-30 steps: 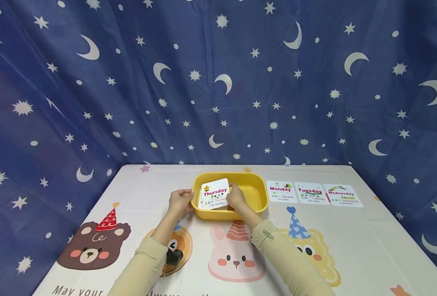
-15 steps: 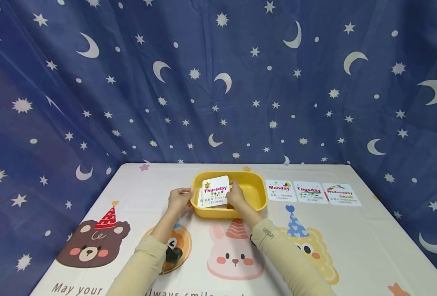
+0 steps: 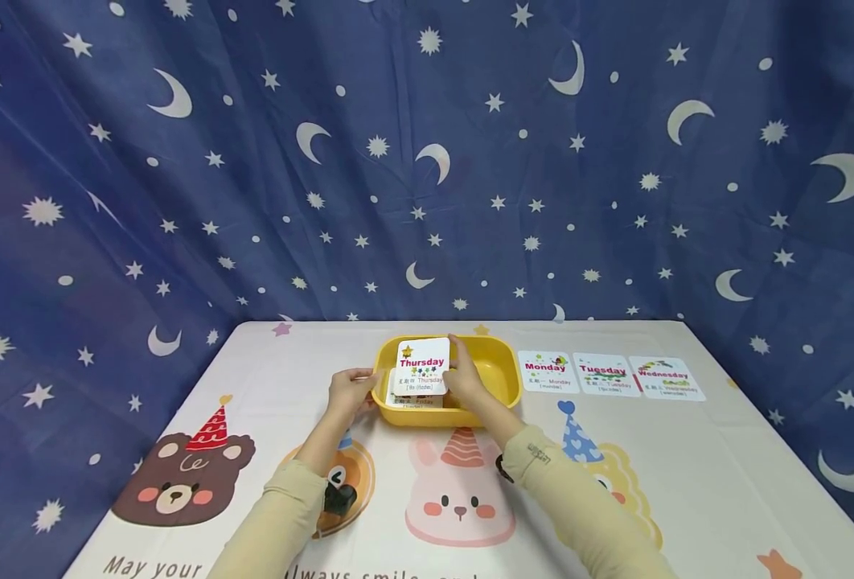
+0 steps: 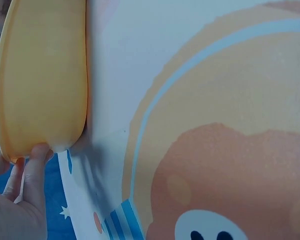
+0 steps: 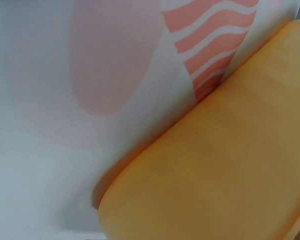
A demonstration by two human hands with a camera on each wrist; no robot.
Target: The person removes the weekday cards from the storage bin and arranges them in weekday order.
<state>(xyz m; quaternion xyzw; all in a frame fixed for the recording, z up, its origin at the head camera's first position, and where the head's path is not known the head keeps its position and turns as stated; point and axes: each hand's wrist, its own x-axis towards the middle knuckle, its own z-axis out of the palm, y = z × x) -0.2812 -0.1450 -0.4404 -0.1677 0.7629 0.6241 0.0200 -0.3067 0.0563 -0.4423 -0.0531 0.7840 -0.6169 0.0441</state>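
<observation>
In the head view my right hand (image 3: 465,376) pinches the right edge of a white "Thursday" card (image 3: 423,363). The card is raised at a tilt inside the yellow plastic bin (image 3: 434,417). Partly covered by it, a "Friday" card (image 3: 418,401) lies in the bin. My left hand (image 3: 349,392) grips the bin's left end. From the left wrist view, the fingers (image 4: 36,170) of that hand press against the bin's end wall (image 4: 45,80) at the rim. Only the bin's outer side (image 5: 215,160) fills the right wrist view, and the right hand is hidden there.
Right of the bin, a "Monday" card (image 3: 547,372), a "Tuesday" card (image 3: 606,375) and a "Wednesday" card (image 3: 666,379) lie in a row. The white tablecloth (image 3: 745,482) has printed cartoon animals. A blue star-and-moon curtain (image 3: 427,161) hangs behind the table.
My right hand has lifted the "Thursday" card a little upward and straightened it, so more of the "Friday" card shows beneath. The left hand and the bin have stayed in place.
</observation>
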